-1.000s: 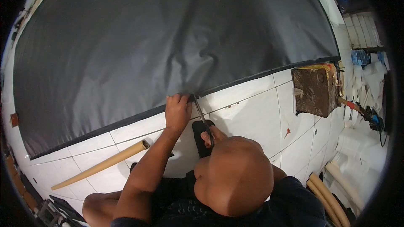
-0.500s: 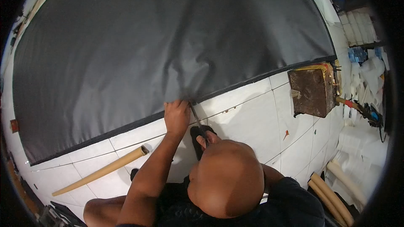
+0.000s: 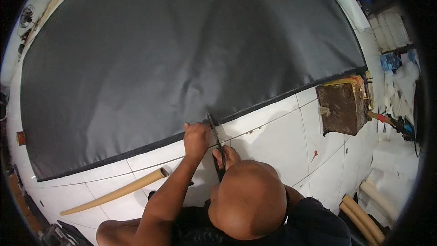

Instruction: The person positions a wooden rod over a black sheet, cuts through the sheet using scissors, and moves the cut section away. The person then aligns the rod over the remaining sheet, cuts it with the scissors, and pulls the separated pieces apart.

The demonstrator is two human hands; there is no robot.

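Observation:
A large sheet of black material (image 3: 136,54) covers much of the white tiled floor. My left hand (image 3: 197,136) is closed on the sheet's near edge, its fingertips at the fabric. Just right of it, my right hand (image 3: 229,156) grips dark scissors (image 3: 215,134) by the handles. The scissor blades point away from me and reach over the sheet's edge beside my left hand; how far apart the blades are is hard to see. Light wrinkles run through the sheet beyond the blades.
A brown cardboard tube (image 3: 118,190) lies on the tiles (image 3: 268,141) at the left. A worn brown box (image 3: 341,107) stands at the sheet's right corner. More tubes (image 3: 364,218) lie at the lower right. A small reddish block (image 3: 21,138) sits at the left edge.
The scissors have moved further over the black sheet's edge. The view has shifted, so the sheet's near edge and both hands appear lower. The wrinkles by the hands look flatter.

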